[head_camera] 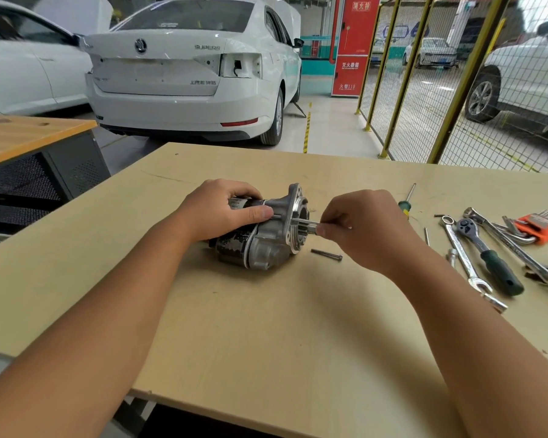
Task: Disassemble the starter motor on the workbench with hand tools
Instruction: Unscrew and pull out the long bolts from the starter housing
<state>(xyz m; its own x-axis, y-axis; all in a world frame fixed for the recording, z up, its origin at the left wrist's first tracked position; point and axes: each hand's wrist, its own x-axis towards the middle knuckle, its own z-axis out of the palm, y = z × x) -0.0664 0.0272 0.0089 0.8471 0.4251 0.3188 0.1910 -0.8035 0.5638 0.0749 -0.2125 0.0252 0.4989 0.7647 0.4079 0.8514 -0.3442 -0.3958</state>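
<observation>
The bench point(266, 327) is carrying the starter motor point(260, 230) at its middle, lying on its side — long axis running left to right, dark body leftward, flanged silver nose rightward. The left hand point(222, 210) is wrapping its grip around the dark body, steadying it. The right hand point(361, 229) is pinching a long through-bolt point(304, 221), seemingly drawing it out. One bolt point(326, 254) is already lying loose beside the nose — so disassembly looks early, housings still joined.

Two bare forearms, left hand point(222, 210) and right hand point(361, 229) — no gloves, no sleeves
</observation>
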